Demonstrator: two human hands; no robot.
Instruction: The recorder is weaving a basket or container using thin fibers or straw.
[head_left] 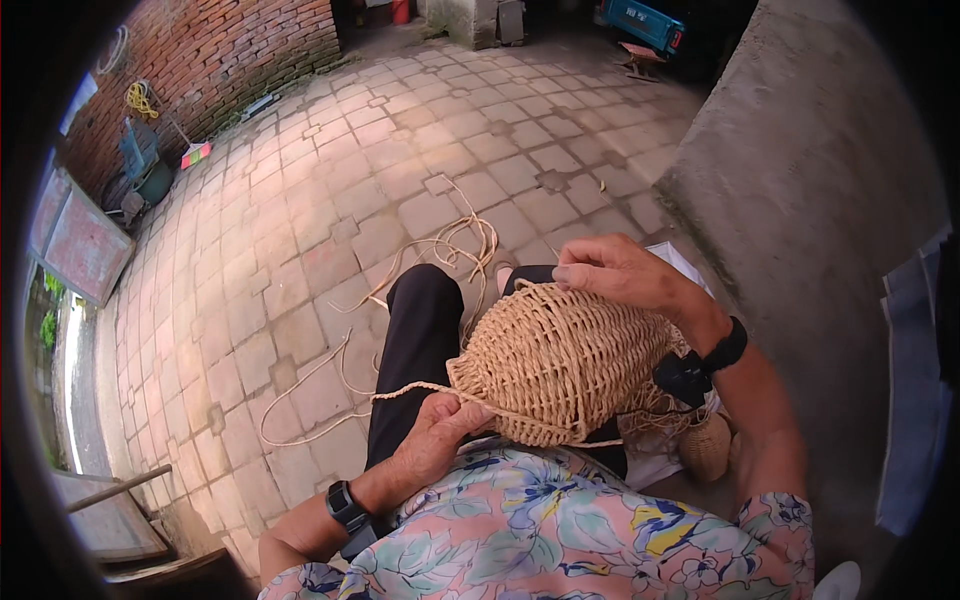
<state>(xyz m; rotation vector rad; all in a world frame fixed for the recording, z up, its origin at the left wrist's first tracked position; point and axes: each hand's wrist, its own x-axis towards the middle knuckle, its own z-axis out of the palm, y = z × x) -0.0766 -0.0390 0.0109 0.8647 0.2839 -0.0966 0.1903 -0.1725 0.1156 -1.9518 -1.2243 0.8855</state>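
A tan woven straw basket [570,355] with a rounded body lies on its side across my lap, its narrow, collared end pointing left. My left hand [446,432] is closed at its near left edge, pinching a twisted straw cord [412,387] between thumb and fingers. From there the cord runs along the basket's near side. At the far upper edge, my right hand [618,272] touches the weave with bent fingers pressed together. A thin strand shows by its fingertips, but what they pinch is hidden.
Loose straw cord [465,235] lies tangled on the paving beyond my knee [425,290]. A smaller woven piece [705,445] and loose fibres sit at my right side. A concrete wall [820,180] rises on the right. A brick wall [230,70] stands far left, near a broom [196,153].
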